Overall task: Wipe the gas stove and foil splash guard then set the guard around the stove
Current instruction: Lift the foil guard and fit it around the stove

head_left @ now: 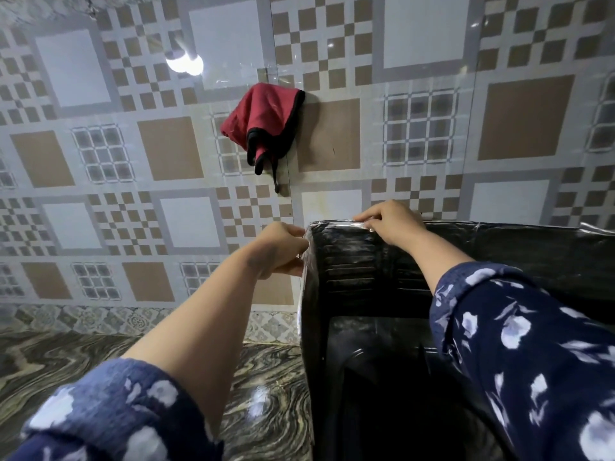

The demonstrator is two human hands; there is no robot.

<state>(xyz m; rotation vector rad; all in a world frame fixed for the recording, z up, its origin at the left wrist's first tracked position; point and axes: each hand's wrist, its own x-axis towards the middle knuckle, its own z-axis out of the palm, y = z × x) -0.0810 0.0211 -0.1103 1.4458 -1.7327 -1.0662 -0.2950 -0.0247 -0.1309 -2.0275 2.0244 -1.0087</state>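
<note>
The foil splash guard (346,261) stands upright around the stove, dark and reflective, with a silvery top rim. My left hand (283,249) grips its left corner edge, fingers curled round the foil. My right hand (387,221) pinches the top rim of the back panel just right of that corner. The gas stove (376,377) shows as a dark glossy surface inside the guard, partly hidden by my right sleeve. A red cloth with black trim (263,124) hangs on the tiled wall above.
The patterned tile wall (133,144) rises right behind the guard. A marbled stone countertop (100,354) stretches to the left of the stove. A bright light reflection shows on the wall at upper left.
</note>
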